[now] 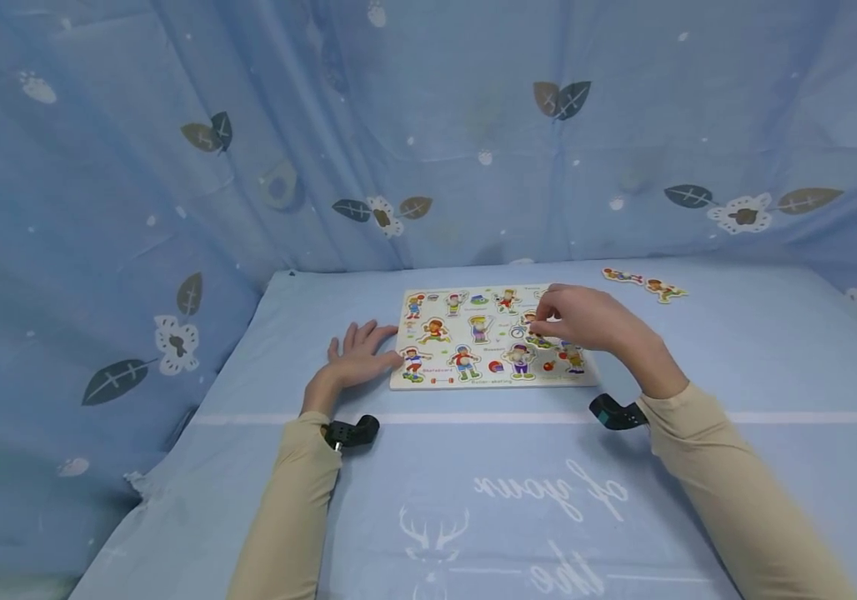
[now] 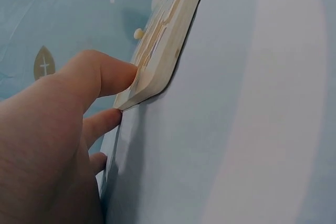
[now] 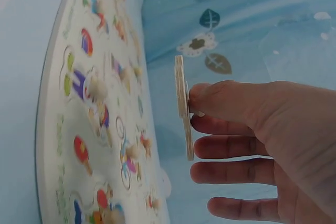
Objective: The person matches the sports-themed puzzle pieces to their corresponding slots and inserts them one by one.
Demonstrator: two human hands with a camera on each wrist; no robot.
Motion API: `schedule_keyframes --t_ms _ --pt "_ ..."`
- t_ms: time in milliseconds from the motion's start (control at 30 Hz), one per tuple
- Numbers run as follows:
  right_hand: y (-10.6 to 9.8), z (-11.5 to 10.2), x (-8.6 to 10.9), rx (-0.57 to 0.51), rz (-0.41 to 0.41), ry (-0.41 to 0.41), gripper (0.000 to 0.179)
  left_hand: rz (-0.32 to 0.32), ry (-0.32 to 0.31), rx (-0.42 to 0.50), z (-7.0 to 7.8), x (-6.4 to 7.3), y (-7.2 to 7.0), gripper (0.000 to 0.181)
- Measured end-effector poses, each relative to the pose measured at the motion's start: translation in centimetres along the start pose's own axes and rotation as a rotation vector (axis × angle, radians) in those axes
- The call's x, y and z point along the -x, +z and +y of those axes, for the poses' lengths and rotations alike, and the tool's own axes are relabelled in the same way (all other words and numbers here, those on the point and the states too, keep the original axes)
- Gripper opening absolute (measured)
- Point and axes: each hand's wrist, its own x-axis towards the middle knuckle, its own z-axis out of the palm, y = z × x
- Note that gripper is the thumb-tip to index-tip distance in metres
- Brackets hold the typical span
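A wooden knob puzzle board (image 1: 460,333) printed with cartoon sports figures lies flat on the cloth. Over its right half, my right hand (image 1: 586,318) pinches a thin wooden puzzle piece (image 3: 180,90) between thumb and index finger, off the board. The right wrist view shows this piece edge-on, so its picture is hidden there; the other fingers are extended. My left hand (image 1: 357,360) lies at the board's left edge with fingers spread. Its thumb touches the board's corner (image 2: 149,85), and a finger meets the edge below.
Two loose puzzle pieces, one at the back (image 1: 621,276) and one nearer (image 1: 664,290), lie right of the board. A patterned blue curtain (image 1: 458,167) hangs behind the table. Each wrist carries a black camera mount, on the left (image 1: 353,432) and right (image 1: 618,412).
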Motion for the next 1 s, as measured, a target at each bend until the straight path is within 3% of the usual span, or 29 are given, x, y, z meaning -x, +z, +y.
schedule_keyframes --t_ms 300,633,1000 --pt "0.6 -3.0 -2.4 -0.055 -0.033 -0.002 0.022 0.012 0.011 0.007 0.0 0.1 0.1 0.068" --pt "2.4 -7.3 -4.8 0.013 -0.065 -0.135 0.02 0.008 0.013 0.026 0.1 0.3 0.0 0.067" --pt "4.0 -10.2 -7.1 0.006 -0.089 -0.197 0.019 -0.004 -0.003 0.015 0.1 0.2 0.0 0.065"
